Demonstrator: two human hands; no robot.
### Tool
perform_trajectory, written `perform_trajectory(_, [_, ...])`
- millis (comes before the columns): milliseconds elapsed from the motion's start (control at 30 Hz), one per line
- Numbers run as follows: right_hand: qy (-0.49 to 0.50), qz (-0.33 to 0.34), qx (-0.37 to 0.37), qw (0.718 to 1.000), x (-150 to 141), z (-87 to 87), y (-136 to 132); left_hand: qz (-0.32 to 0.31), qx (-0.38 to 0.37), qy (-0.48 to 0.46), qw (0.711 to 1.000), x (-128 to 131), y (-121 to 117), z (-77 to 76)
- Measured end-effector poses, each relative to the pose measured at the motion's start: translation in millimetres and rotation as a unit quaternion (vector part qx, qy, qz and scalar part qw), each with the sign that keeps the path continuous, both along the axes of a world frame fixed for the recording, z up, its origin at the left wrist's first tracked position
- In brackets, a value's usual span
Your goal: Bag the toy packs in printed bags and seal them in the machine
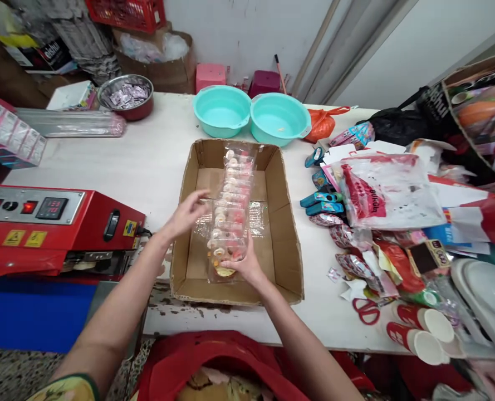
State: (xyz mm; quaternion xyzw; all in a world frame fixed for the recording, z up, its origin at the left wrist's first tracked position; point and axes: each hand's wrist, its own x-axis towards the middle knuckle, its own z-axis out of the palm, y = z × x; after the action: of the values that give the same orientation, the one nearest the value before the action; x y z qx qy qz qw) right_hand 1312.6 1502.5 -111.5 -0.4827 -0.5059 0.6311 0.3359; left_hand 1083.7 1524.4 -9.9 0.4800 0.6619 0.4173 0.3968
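Note:
A row of clear plastic packets (233, 200) stands inside an open cardboard box (287, 239) in front of me. The packets overlap front to back and show small cream and reddish pieces inside; I cannot make out what these are. My right hand (247, 263) grips the near end of the row, its thumb across the front packet and its fingers along the right side. Over the left side of the box, my left hand (190, 213) is open with fingers apart, close beside the row and holding nothing.
Two turquoise basins (280, 120) stand behind the box. At left are a red machine (105, 223) and a metal bowl (134, 108) of small sachets. Packets, a white plastic bag (406, 195), red scissors (366, 312) and paper cups (425, 345) crowd the right.

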Motion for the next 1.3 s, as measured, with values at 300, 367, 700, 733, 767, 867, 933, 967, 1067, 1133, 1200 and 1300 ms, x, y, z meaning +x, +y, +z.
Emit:
perform_trajectory(300, [-0.200,0.194,0.433,0.857,31.5,58.0,21.4,-0.184,0.121,0.317,0.923,38.6,-71.6,-6.9])
perform_trajectory(367, [-0.210,0.186,0.445,0.851,28.8,69.5,20.1,-0.191,0.145,0.253,0.937,37.6,-71.7,0.0])
perform_trajectory(700, [-0.031,0.072,0.223,0.972,-21.0,158.1,-12.2,-0.057,0.106,-0.234,0.965,13.4,-81.5,73.9])
perform_trajectory(733, [-0.023,0.061,0.207,0.976,-28.2,162.1,-13.6,-0.057,0.060,-0.253,0.964,6.5,-89.1,72.4])
perform_trajectory(767, [-0.015,0.051,0.192,0.980,-35.5,163.8,-15.4,-0.058,0.005,-0.268,0.962,-0.2,-98.6,68.4])
perform_trajectory(867, [0.010,0.054,0.137,0.989,-58.7,155.9,-26.8,-0.031,-0.106,-0.305,0.946,-14.5,-133.2,48.8])
perform_trajectory(933, [0.011,0.077,0.103,0.992,-74.9,143.7,-39.4,0.010,-0.109,-0.308,0.945,-19.5,-155.1,37.4])
perform_trajectory(967, [0.006,0.087,0.092,0.992,-82.7,137.0,-46.3,0.024,-0.104,-0.304,0.947,-21.8,-164.6,33.4])
perform_trajectory(1067, [-0.020,0.114,0.071,0.991,-102.6,119.9,-62.6,0.048,-0.092,-0.294,0.950,-33.0,-188.5,26.8])
perform_trajectory(1133, [-0.037,0.127,0.058,0.990,-111.5,113.8,-67.7,0.067,-0.093,-0.289,0.951,-44.6,-203.7,24.7])
perform_trajectory(1200, [-0.054,0.141,0.057,0.987,-117.5,112.7,-69.9,0.089,-0.103,-0.281,0.950,-56.6,-219.5,24.1])
perform_trajectory(1300, [-0.074,0.180,0.072,0.978,-125.2,115.7,-75.3,0.105,-0.119,-0.278,0.947,-68.8,-241.4,26.1])
